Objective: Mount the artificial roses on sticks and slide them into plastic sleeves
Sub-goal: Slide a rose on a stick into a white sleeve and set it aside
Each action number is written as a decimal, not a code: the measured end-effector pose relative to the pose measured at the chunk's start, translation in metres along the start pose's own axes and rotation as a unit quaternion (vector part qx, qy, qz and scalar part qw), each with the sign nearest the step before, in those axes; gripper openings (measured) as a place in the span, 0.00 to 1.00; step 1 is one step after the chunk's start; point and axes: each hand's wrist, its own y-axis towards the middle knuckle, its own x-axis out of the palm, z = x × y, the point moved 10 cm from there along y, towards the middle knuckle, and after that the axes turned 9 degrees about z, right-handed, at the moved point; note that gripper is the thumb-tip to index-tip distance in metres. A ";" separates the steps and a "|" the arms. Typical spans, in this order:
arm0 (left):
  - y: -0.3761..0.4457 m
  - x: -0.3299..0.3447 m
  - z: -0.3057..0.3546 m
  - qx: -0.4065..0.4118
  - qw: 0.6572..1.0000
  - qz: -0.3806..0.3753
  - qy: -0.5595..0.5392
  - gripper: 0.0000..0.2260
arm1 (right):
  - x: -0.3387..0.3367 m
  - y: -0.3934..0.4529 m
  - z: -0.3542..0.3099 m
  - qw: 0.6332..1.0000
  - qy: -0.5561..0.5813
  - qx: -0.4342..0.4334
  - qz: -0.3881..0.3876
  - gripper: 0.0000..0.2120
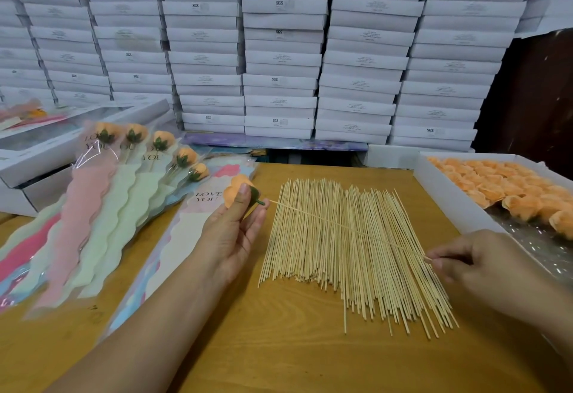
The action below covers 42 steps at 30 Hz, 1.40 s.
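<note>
My left hand point(235, 231) holds an orange artificial rose point(237, 192) between thumb and fingers, its green base pointing right. My right hand point(474, 262) pinches the near end of a single thin wooden stick point(347, 229), whose far tip sits just right of the rose's green base. Below the raised stick a wide pile of sticks point(356, 256) lies on the wooden table point(279, 346). An empty "LOVE YOU" plastic sleeve point(186, 237) lies under my left hand. Several finished roses in sleeves point(124, 181) are fanned out at the left.
A white tray point(443, 194) of loose orange roses stands at the right on the table. Stacks of white boxes point(279, 51) form a wall behind. More white boxes point(37, 150) sit at the far left.
</note>
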 end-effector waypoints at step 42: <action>0.003 -0.002 -0.004 0.001 1.000 -0.004 -0.019 0.24 | 0.008 -0.003 -0.014 0.994 0.062 0.014 0.085 0.08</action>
